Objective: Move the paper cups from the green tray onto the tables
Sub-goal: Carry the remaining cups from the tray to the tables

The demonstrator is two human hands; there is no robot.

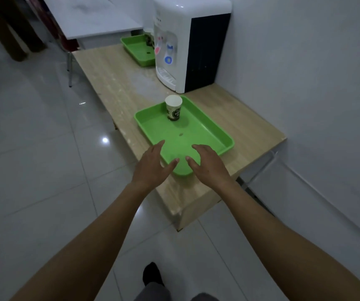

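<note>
Light wood-grain counter (118,70) against a white wall. Shallow green plastic rectangular tray (218,127) sits on its near part. One white paper cup with a dark printed label (173,107) stands upright in the tray's far corner, open end up.

Left hand (153,165) and right hand (207,164) both reach out palm down over the tray's near end. Fingers are straight and a little spread, holding nothing. Contact with the tray: cannot tell.

White and black countertop water dispenser (187,40) stands beyond the tray. Second green tray (138,49) lies beside it, with another cup (149,39) dimly seen at its far end. White-topped counter (92,18) further back. Glossy pale tiled floor (33,148).
</note>
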